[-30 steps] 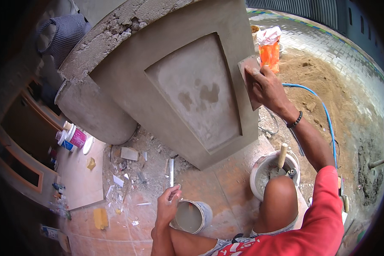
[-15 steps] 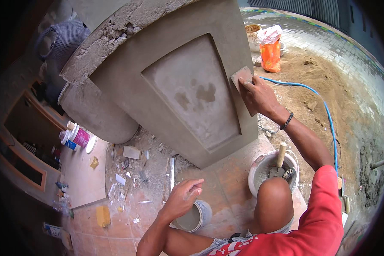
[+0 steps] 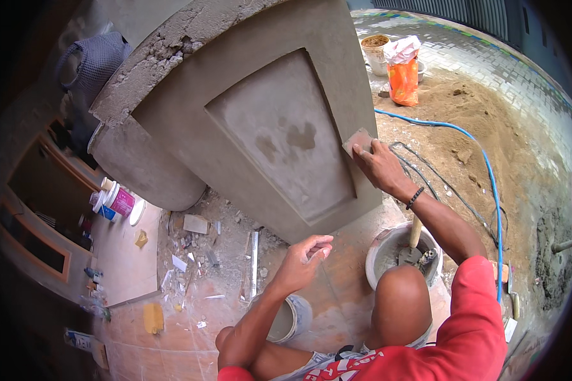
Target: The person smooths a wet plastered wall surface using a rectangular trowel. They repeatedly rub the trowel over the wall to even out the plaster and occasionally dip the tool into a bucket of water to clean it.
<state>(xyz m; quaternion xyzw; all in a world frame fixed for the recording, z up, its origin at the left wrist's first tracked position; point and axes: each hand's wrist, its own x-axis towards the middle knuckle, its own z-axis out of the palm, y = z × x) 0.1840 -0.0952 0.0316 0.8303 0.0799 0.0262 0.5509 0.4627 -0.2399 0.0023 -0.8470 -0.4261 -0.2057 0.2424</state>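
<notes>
My right hand (image 3: 378,162) grips a small flat float or pad (image 3: 357,138) against the right border of the grey plastered face (image 3: 184,127), beside its recessed panel (image 3: 267,114). My left hand (image 3: 305,260) hangs in the air below the panel, fingers loosely curled and apart, holding nothing visible. Beneath it is a small bucket (image 3: 305,317) of grey liquid, partly hidden by my forearm. By my bent knee, a white bucket (image 3: 373,257) holds a trowel (image 3: 414,236) with a wooden handle and another tool.
Broken debris (image 3: 197,223) and a yellow sponge (image 3: 153,317) lie at lower left, with paint tubs (image 3: 121,202) behind. At right are a sand pile (image 3: 464,108), a blue hose (image 3: 489,171), dark cables (image 3: 426,178), an orange bag (image 3: 403,82) and a bucket (image 3: 375,54).
My right hand with the pad has slid down and slightly left along the border. My left hand has risen and moved right, away from the small bucket toward the panel's lower edge.
</notes>
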